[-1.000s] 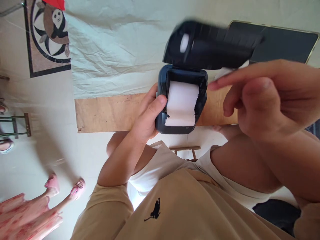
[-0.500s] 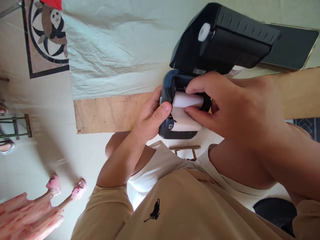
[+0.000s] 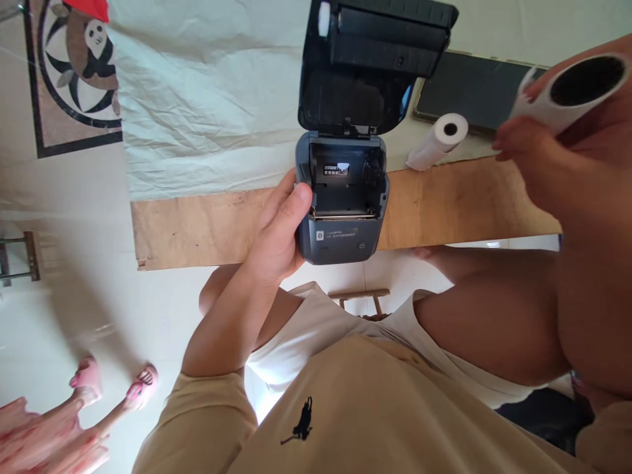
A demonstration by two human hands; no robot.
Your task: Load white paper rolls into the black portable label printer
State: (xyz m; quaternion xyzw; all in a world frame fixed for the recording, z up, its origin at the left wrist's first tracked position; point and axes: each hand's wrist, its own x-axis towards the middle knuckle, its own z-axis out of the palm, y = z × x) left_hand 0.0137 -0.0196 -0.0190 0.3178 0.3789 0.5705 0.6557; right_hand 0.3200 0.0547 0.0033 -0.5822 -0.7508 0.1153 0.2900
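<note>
My left hand (image 3: 280,230) is closed round the left side of a dark label printer (image 3: 340,240), thumb on its upper edge. The printer's lid (image 3: 353,99) stands raised, and its paper bay (image 3: 340,187) shows bare inside. At the right, my right hand (image 3: 553,155) grips a white paper roll (image 3: 538,108), whose wide dark core faces up. Between the printer and that hand, a second, slimmer white paper roll (image 3: 437,141) with a small core lies on the table.
A dark phone (image 3: 464,89) lies behind the slim roll. A pale cloth (image 3: 207,99) covers the table, with a bare wooden edge (image 3: 197,227) in front. On the floor at left are another person's feet in pink slippers (image 3: 141,385) and a stool (image 3: 20,257).
My right hand has lifted the paper roll out of the printer's bay and carried it to the far right. The printer has shifted slightly left in my left hand. The slim roll has come into view.
</note>
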